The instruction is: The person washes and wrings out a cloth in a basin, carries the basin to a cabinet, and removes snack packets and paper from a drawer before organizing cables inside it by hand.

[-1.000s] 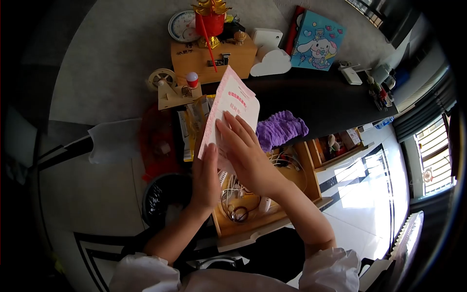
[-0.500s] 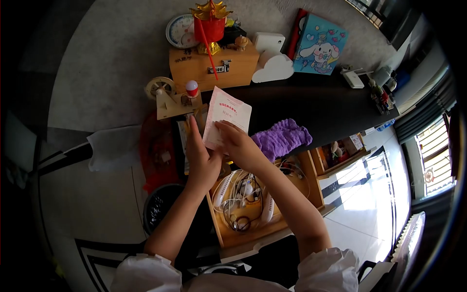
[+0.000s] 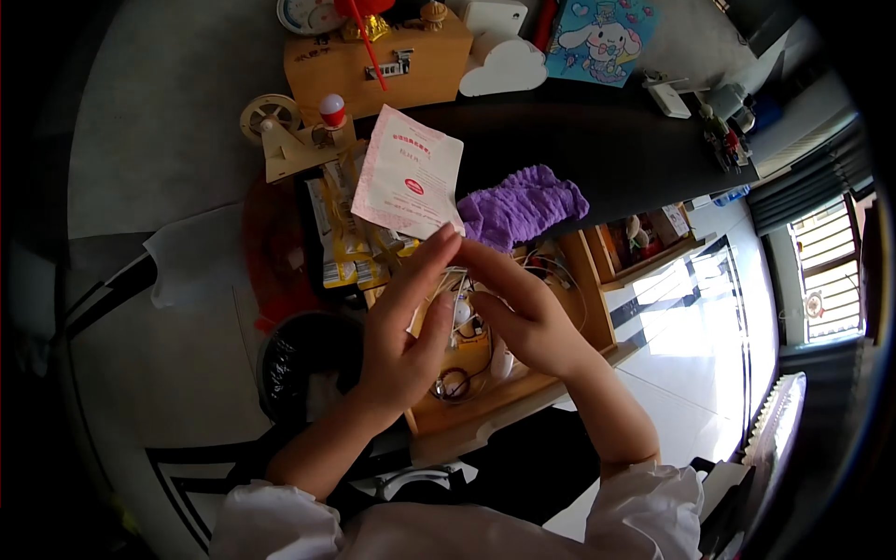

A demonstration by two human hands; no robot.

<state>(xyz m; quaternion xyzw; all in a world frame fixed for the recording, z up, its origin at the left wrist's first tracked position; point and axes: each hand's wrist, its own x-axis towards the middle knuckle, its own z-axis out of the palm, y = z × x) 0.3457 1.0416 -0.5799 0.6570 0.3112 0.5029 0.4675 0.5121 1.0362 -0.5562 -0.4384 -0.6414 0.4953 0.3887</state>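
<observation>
A pale pink paper slip (image 3: 403, 177) with red print lies over several yellow-and-white packets (image 3: 343, 271) beside the open drawer. My left hand (image 3: 406, 331) is open, its fingers stretched upward and its thumb apart. My right hand (image 3: 523, 313) is also open, its fingers slanting in to meet the left fingertips. These fingertips are at the slip's lower right corner; whether they touch it I cannot tell. Under both hands, the wooden drawer (image 3: 532, 397) contains tangled cables and white items, partly hidden. A crumpled purple cloth (image 3: 527, 205) is just right of the slip.
Behind stand a wooden box (image 3: 420, 61), a white cloud-shaped object (image 3: 504, 65) and a blue cartoon picture (image 3: 597, 42). A wooden model with a wheel (image 3: 271, 117) sits at left. Below it is a black bin (image 3: 289, 373). Another open drawer (image 3: 653, 247) is at right.
Both hands have come off the paper slip and drawn back toward me, fingers straightened. The slip stays over the packets, more of its print showing. The view has tilted downward.
</observation>
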